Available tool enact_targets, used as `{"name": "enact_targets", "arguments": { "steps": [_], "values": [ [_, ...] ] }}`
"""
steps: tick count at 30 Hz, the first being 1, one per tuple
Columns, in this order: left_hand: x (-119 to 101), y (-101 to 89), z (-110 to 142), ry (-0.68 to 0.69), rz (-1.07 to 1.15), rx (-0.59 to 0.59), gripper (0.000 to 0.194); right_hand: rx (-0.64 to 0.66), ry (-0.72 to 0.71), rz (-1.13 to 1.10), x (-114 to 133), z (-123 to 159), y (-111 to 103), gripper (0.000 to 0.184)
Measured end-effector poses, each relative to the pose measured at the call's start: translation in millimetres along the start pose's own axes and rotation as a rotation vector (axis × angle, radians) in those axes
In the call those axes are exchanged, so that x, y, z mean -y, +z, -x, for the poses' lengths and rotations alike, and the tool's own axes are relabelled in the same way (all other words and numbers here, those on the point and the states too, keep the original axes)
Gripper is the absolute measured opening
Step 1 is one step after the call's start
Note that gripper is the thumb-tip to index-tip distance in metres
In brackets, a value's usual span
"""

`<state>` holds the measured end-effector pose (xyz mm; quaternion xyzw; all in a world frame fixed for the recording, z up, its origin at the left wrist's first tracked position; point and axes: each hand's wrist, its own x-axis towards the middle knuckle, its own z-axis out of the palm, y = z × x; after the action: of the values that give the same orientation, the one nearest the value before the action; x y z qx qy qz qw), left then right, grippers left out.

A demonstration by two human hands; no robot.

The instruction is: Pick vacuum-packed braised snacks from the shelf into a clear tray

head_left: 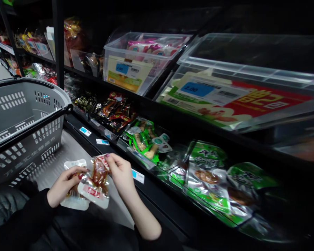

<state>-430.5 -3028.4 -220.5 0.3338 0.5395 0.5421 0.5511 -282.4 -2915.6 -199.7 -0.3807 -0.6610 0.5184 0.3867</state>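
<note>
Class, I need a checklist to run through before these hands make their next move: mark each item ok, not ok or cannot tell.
1. Left hand has a grip: ok, on the left packet.
2. Right hand has a grip: ok, near the top of the right packet.
3. Packets clear of each other: not ok, the right one overlaps the left.
4. Basket upright: ok.
5. Basket's bottom bare: cannot tell, hidden by its side.
</note>
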Motion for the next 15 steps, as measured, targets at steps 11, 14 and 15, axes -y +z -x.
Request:
{"name": "enact_targets", "arguments": {
  "steps": [11, 14, 15],
  "values": [
    [-0.3, -5.3, 5.7, 0.19, 0.193, -0.012, 0.112, -0.064, 0.133, -0.194, -5.6, -15.6, -18.0, 0.042],
    [1.1, -3.3, 5.2, 0.206, 0.195, -0.029, 0.12, -0.066, 0.126, -0.193, -3.2, -13.7, -16.0, 0.043],
    [0.8, -3.2, 4.8, 0.207, 0.188, -0.038, 0.121, -0.072, 0.12, -0.19, -2.4, -13.1, -15.5, 0.043]
  ]
}}
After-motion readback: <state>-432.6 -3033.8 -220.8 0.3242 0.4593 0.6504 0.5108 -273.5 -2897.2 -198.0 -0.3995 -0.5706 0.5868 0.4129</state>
